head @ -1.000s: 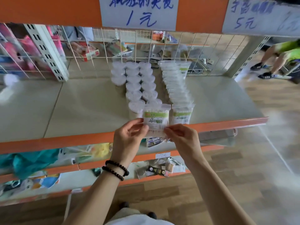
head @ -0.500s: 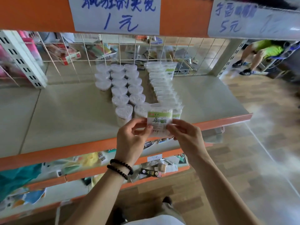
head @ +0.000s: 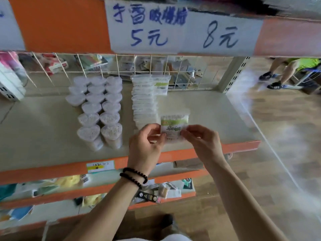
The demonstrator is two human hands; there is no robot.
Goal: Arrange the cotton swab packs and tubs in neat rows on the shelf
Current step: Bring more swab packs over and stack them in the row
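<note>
Plastic swab pack [head: 174,126] being pinched at both lower sides, left hand [head: 145,145] and right hand [head: 199,141] both gripping it, upright, over front part of shelf [head: 217,119]. Compared with second ago, pack is now sitting right of long pack row [head: 144,103] instead of in front of tubs [head: 99,110], so second pack row is probably starting beside first. Tubs standing in heart-shaped rows at left, untouched. Next placing needs alignment with neighbour row
</note>
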